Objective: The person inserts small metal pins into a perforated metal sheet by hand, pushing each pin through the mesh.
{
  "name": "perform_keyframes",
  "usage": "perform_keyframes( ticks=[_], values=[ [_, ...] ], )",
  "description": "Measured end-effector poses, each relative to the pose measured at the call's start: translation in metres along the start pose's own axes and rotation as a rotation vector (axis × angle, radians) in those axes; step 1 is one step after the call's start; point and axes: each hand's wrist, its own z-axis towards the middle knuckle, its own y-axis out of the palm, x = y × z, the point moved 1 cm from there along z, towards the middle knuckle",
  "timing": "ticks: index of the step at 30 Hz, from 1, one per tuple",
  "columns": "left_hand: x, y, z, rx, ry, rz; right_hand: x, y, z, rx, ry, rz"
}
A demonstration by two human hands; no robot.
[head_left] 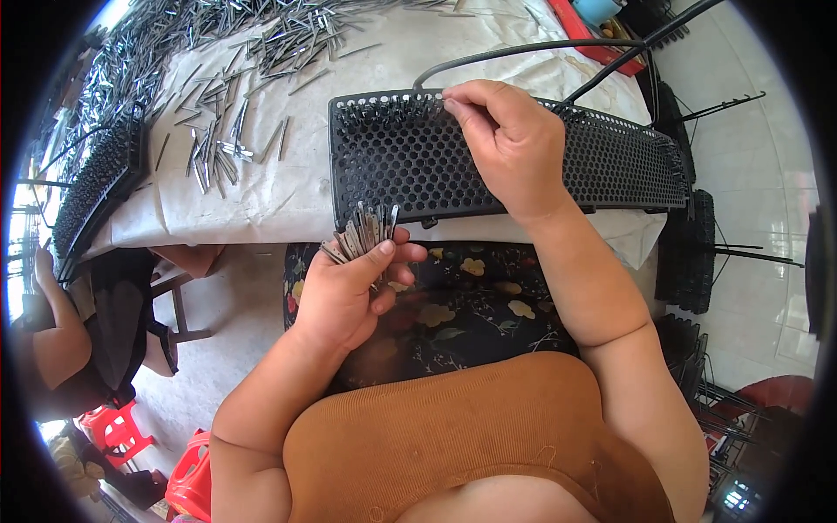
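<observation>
A bunch of thin flat metal strips (359,234) is clasped in my left hand (342,292), their ends fanning upward just below the near edge of a black panel. This long panel (410,170) is full of honeycomb holes and lies tilted on the table. Small dark pieces (384,112) stand in rows of holes along its far left part. Over the panel's far edge, my right hand (519,144) is closed, thumb and forefinger pinched at the last of those pieces. Whatever sits between those fingertips is too small to make out.
Loose metal strips (218,148) lie on the white-covered table (288,205), heaped thickly at far left. Black rods (523,50) arch behind the panel. A red tray (629,61) stands at far right. Another person's arm (54,331) and a second panel (105,187) are at left.
</observation>
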Motion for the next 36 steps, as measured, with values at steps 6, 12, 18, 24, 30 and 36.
perform_keyframes(
  ticks=[6,12,18,24,30,36],
  values=[
    [0.0,0.004,-0.001,0.006,0.004,0.05,0.004,0.01,0.004,-0.05,-0.012,-0.012],
    [0.001,0.006,-0.003,0.017,0.032,0.029,-0.008,0.011,-0.01,-0.089,-0.031,0.071],
    [0.003,0.009,-0.006,-0.106,0.122,0.031,-0.05,-0.004,-0.025,-0.638,0.885,0.818],
    [-0.003,-0.001,0.0,-0.104,0.018,0.069,0.006,0.004,-0.009,0.063,0.335,0.278],
    [-0.001,0.008,-0.002,-0.028,0.039,0.128,0.014,0.006,-0.013,0.005,0.098,0.043],
    [0.0,0.003,-0.003,-0.086,0.055,0.092,-0.018,-0.008,-0.018,-0.21,0.173,0.111]
  ],
)
